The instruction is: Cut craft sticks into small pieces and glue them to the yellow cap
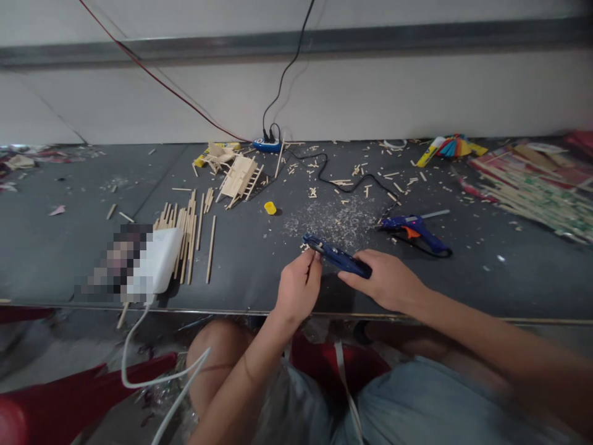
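My right hand [386, 278] is closed around the handles of a blue cutter [340, 258], a pliers-like tool whose head points left and away from me. My left hand [300, 281] is pinched close under that head. What its fingers hold, if anything, is too small and hidden to make out. Small pale wood bits lie just beyond the cutter's tip. A blue glue gun [414, 232] with an orange trigger rests on the table to the right, with a clear glue stick in its back. Whitish scraps [333, 219] are scattered between it and my left hand.
Wooden sticks [188, 238] lie left, beside a white power bank [167, 259] with a cable. Behind them stand small stick-built furniture models [238, 178]. A yellow cap [270, 208], blue power strip [267, 145] and packaged sticks [537, 185] are also on the dark table [250, 266].
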A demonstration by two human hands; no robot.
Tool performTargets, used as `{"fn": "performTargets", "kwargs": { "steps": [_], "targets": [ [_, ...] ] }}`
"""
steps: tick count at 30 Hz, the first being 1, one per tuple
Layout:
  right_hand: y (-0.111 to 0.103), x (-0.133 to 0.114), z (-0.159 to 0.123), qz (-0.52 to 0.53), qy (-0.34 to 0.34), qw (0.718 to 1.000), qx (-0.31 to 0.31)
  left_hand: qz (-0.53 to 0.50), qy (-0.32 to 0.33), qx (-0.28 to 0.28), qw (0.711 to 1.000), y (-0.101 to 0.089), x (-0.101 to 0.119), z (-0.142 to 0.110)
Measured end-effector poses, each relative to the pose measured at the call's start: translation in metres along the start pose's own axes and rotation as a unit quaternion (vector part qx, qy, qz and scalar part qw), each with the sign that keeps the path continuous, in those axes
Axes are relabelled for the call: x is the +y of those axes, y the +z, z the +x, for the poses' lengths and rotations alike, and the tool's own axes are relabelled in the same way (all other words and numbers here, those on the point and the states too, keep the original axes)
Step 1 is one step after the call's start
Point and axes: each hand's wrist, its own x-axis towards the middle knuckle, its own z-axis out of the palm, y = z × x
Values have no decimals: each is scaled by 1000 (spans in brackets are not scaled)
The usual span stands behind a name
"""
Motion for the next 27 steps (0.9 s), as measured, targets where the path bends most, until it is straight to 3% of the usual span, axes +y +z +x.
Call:
{"fn": "performTargets", "kwargs": {
  "steps": [16,23,27],
  "targets": [
    [-3,4,7,-50,32,992,-113,-57,-76,-38,995,12,-10,0],
    [0,17,10,-57,43,992,-100,-19,-89,-27,995,10,-17,1],
    [-3,24,9,-82,59,989,-110,35,-89,-58,994,5,-23,3]
  ]
}}
